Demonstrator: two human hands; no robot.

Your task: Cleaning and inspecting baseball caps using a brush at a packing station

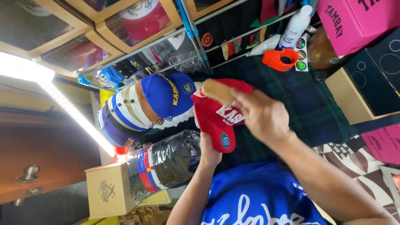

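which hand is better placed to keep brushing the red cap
Right, most likely: the right hand grips the wooden brush against the red cap, while the left hand holds the cap from below.

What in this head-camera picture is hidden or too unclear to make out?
- Left hand: fingers hidden behind the red cap.
- Wooden brush: bristle side faces the cap, one end covered by the right hand.
- Stack of caps: only brim edges show beneath the blue cap.
- Wrapped caps: crinkled plastic blurs them.
- Pink box: cut by the top and right edges.
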